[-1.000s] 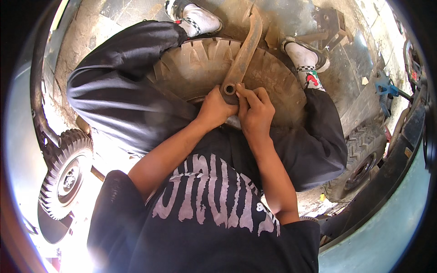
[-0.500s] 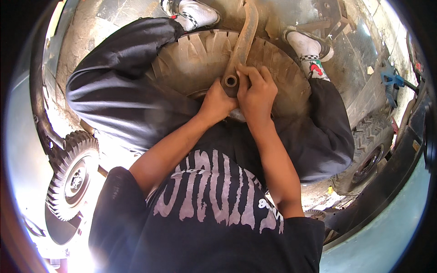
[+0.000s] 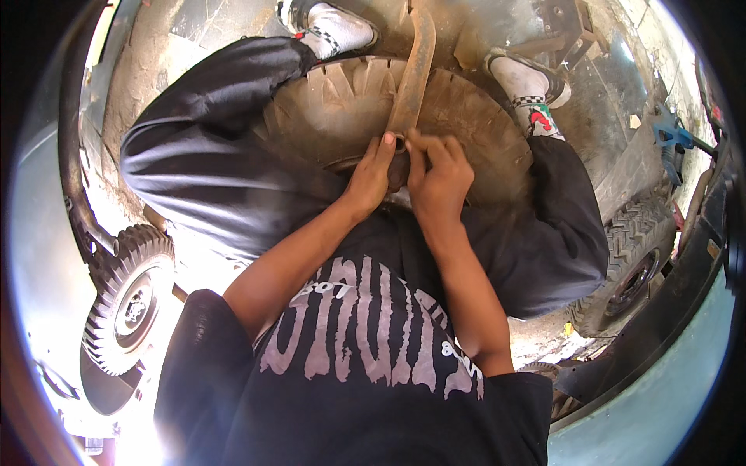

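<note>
A curved, rusty metal arm lies across a large worn tyre lying flat between my legs. The arm's near end carries a dark round bushing, whose ring edge shows between my fingers. My left hand is closed on the left side of this end, with one fingertip up by the ring. Against its right side, my right hand is curled, fingertips close to the ring and slightly blurred. Whether a small part sits in those right fingertips is hidden.
Standing tyred wheels flank me, one at the left and one at the right. A blue tool lies at the far right. A rusty metal bracket rests on the stained floor beyond my right foot.
The bushing's round face, turned up toward me before, is now tilted away and mostly covered. My left fingers have shifted up along it; the right fingers have moved slightly at its edge.
</note>
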A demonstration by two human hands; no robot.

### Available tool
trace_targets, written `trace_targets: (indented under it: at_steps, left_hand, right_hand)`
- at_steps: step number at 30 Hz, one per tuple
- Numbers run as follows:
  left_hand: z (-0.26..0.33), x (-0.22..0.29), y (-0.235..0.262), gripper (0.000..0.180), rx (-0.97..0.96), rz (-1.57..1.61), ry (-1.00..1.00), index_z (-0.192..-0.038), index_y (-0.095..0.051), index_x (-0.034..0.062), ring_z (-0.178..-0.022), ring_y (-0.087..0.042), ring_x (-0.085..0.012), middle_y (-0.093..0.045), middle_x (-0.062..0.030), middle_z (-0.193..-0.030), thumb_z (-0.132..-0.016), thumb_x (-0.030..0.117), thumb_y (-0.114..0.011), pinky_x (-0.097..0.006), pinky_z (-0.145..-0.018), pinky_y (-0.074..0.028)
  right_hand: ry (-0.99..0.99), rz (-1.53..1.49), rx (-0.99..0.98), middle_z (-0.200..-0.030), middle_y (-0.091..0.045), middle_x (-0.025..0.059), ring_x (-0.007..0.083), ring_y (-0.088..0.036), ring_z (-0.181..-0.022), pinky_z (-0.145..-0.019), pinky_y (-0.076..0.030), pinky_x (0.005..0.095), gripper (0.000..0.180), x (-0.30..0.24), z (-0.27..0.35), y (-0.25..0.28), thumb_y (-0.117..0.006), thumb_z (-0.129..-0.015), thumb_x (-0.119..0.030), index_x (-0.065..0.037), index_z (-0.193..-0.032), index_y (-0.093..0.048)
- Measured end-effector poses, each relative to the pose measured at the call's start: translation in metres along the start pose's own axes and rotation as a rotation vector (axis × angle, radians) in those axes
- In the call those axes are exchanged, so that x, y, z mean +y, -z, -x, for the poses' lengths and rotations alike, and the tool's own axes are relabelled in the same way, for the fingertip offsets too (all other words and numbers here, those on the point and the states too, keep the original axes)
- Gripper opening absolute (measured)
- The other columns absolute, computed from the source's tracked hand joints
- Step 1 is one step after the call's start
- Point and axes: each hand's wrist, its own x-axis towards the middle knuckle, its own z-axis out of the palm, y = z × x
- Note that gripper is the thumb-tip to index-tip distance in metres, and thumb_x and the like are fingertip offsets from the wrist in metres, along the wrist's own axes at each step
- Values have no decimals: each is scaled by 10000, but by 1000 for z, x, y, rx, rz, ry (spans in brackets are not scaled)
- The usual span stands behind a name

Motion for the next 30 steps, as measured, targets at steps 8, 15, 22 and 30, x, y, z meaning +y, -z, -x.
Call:
trace_targets:
  at_steps: [8,15,22,30]
  left_hand:
    - [2,2,-3,822,-30,66,7,-1584,-472,-31,-1436,-485,-236,-542,-177,-1553,-1138,649,-351,-346,-1213,-356]
    - [-2,-1,-3,843,-19,33,-31,-1556,-506,-27,-1404,-504,-222,-555,-151,-1539,-1123,681,-361,-332,-1194,-369]
    - [-10,-7,0,820,-8,-42,-32,-1588,-501,40,-1371,-527,-232,-554,-158,-1541,-1117,695,-355,-340,-1150,-416]
    - [-7,0,-3,822,53,-110,-56,-1434,-564,-16,-1288,-577,-303,-631,-224,-1371,-1125,696,-294,-383,-1135,-412]
  right_hand:
    - [-12,-3,15,-845,-696,154,356,-697,-743,-681,-549,425,115,-2,-13,-5,-812,-885,-30,-36,-1000,-803]
    - [13,-17,9,-846,-696,158,364,-699,-751,-684,-548,424,94,2,-16,-4,-805,-893,-35,-35,-986,-800]
    - [-41,-71,-27,-851,-690,160,377,-694,-762,-681,-550,442,113,1,5,8,-790,-895,-28,-39,-1007,-792]
    - [80,14,-32,-844,-653,169,382,-678,-747,-677,-544,455,109,3,-10,1,-781,-908,-23,-35,-1016,-769]
